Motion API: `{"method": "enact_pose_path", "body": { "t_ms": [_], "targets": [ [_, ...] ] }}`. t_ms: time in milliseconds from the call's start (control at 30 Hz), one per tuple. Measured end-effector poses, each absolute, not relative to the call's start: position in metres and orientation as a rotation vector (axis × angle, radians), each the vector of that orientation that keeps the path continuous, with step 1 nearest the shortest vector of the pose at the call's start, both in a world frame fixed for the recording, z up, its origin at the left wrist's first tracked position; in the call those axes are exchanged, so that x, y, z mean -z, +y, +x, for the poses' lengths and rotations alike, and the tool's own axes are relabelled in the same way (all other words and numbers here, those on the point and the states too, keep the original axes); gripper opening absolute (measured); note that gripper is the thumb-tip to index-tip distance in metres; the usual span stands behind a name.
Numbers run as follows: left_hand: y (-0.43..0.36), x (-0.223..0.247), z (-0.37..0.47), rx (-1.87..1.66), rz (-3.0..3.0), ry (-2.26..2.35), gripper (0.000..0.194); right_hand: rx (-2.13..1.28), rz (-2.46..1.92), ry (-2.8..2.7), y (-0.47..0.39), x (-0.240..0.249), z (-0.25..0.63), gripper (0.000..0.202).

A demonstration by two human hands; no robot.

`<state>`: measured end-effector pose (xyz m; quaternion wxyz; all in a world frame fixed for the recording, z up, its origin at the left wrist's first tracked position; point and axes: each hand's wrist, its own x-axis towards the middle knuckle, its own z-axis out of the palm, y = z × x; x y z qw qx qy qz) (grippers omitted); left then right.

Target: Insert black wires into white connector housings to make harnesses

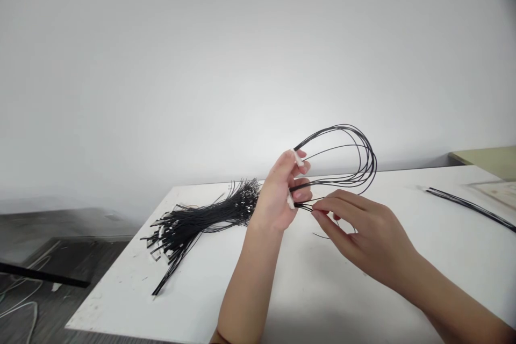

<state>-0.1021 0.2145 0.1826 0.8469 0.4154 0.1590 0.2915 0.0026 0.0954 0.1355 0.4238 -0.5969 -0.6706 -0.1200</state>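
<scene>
With the white connectors (298,158) gripped in the left hand (278,193), black wires (301,205) are pinched by the right hand (363,231), best without tugging.

A: What stood behind the white table (129,301)?
B: A pale grey-white wall (201,64), brightest around its middle, dimmer toward the left.
A: How did the floor (100,258) appear?
B: Dark grey, visible at lower left. A yellow-green surface (492,161) was located near the table's far right corner.
</scene>
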Motion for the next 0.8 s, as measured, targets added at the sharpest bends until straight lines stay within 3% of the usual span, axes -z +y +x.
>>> {"method": "enact_pose_path", "body": {
  "t_ms": [500, 667, 800],
  "targets": [
    [0.21, -0.181, -0.099, -0.688, 0.967, 0.38, 0.029, 0.373, -1.613, -1.637, 0.102, -0.141, -0.005, 0.013],
    [0.21, -0.182, -0.099, -0.713, 0.992, 0.38, 0.029, -0.393, -1.451, -1.521, 0.092, -0.146, 0.013, 0.009],
    [0.211, -0.182, -0.099, -0.708, 0.971, 0.359, 0.028, -0.982, -1.099, -1.283, 0.081, -0.16, 0.041, 0.023]
  ]
}}
